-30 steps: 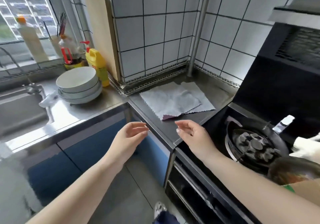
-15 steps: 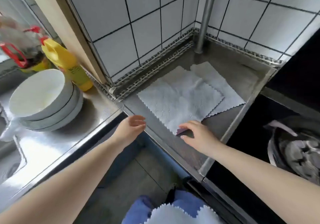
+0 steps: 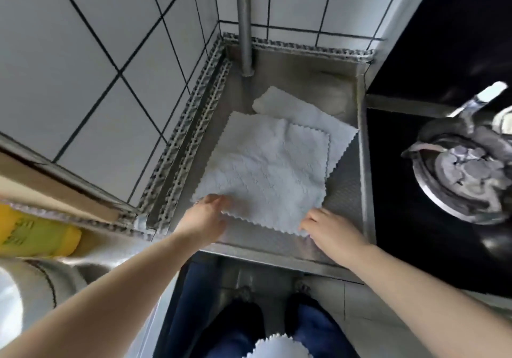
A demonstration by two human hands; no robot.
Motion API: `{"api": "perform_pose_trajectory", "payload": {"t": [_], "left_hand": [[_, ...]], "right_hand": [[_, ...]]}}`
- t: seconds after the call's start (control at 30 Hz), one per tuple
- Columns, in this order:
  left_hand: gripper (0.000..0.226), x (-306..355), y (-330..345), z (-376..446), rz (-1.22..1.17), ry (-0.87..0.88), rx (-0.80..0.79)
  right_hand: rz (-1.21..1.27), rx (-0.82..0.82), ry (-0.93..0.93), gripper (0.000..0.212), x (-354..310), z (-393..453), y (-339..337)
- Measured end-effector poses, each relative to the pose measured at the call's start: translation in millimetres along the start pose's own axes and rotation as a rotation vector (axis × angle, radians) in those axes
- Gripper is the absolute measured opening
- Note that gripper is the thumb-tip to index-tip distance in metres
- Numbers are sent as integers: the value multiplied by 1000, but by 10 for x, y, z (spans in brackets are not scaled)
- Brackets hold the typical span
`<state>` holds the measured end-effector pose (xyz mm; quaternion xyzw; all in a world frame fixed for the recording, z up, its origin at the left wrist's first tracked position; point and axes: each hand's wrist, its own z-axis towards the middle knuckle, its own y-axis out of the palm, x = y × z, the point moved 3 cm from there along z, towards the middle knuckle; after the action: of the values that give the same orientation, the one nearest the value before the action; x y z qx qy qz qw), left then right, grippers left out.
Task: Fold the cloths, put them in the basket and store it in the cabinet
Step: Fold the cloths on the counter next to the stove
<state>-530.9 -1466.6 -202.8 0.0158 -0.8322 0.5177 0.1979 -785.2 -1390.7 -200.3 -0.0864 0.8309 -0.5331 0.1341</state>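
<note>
Head view, straight down over steel corner table [image 3: 343, 197]. Nearest, bottom edge: scrap of white zigzag-edged cloth [image 3: 277, 348] showing above dark blue trouser legs [image 3: 313, 327]; grey tiled floor [image 3: 368, 305] beneath. Bare forearms reaching up from both lower corners.

Left hand [image 3: 203, 215] at near-left corner of top pale grey-white fluffy square cloth [image 3: 266, 174]; fingers curled onto the pinked edge, apparently pinching the corner, thumb side hidden under the fabric. Right hand [image 3: 329, 226] at near-right corner of same cloth; fingers bent over the edge, corner seemingly gripped, fingertips not clearly seen. Near edge of cloth slightly raised off table between both hands; remainder lying flat.

Second pale cloth of same make [image 3: 302, 113] underneath, offset toward far right, touching and partly covered by the top one; far corner and right edge exposed. Both resting on table, in the recess between tiled wall and stove.

Left side, blurred: yellow plastic bottle [image 3: 36, 237], pale wooden board [image 3: 52, 188] leaning against wall, rim of white stacked bowls [image 3: 25, 294] at lower-left.

Right side: black glass stove top [image 3: 415, 180] with round metal gas burner [image 3: 465, 180].

Far: vertical grey metal pipe [image 3: 243, 22] standing in corner just beyond second cloth; white square wall tiles with dark grout [image 3: 91, 61] on both walls; patterned metal trim strip along wall base.
</note>
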Motion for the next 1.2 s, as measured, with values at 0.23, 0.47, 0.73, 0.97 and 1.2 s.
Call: {"api": "perform_pose_trajectory", "payload": {"t": [0.23, 0.47, 0.73, 0.97, 1.2], "left_hand": [[46, -98, 10, 194, 94, 68, 7], [28, -118, -159, 360, 248, 99, 133], [30, -32, -837, 639, -274, -6, 297], [26, 212, -1437, 624, -516, -54, 459], [15, 426, -1983, 216, -809, 91, 697]], "right_hand": [[346, 119, 335, 26, 31, 30, -21], [513, 291, 446, 24, 240, -58, -368], [694, 416, 565, 33, 579, -83, -875], [770, 580, 561, 33, 729, -34, -1343], [879, 836, 446, 14, 717, -96, -1829]]}}
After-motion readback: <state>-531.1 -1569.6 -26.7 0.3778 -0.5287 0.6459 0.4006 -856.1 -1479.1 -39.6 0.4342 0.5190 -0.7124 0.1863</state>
